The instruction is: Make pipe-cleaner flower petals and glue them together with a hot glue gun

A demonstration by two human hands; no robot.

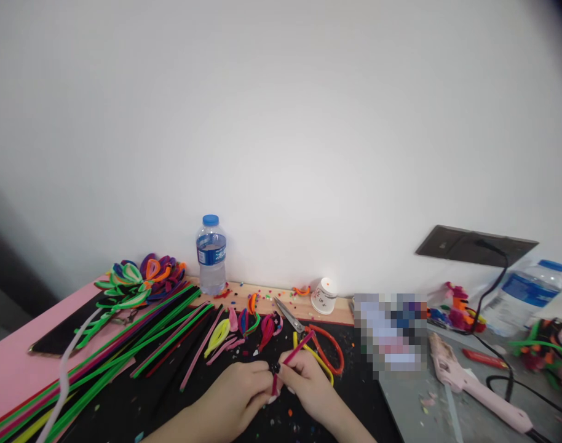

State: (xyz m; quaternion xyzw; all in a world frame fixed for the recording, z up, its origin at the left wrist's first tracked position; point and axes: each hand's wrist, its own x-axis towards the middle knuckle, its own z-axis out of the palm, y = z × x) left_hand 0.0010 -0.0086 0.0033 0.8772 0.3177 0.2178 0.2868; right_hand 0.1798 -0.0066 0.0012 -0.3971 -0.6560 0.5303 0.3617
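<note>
My left hand (237, 394) and my right hand (306, 384) meet low in the middle over a black mat (138, 400). Both are closed in a pinch on a red pipe cleaner (292, 357), which slants up to the right from my fingers. A small black bead or knot (275, 368) sits on it between my fingertips. Just beyond my right hand lie orange-handled scissors (308, 335) and a bent yellow pipe cleaner (320, 360). Folded petal-shaped pieces (244, 326) in yellow, pink, blue and red lie ahead of my left hand.
Several long green, pink and red pipe cleaners (138, 351) fan out at left, with finished flower shapes (138, 280) behind. A water bottle (211, 254) and a paper cup (324, 295) stand by the wall. A pink glue gun (470, 381), its cable and a second bottle (523, 295) are at right.
</note>
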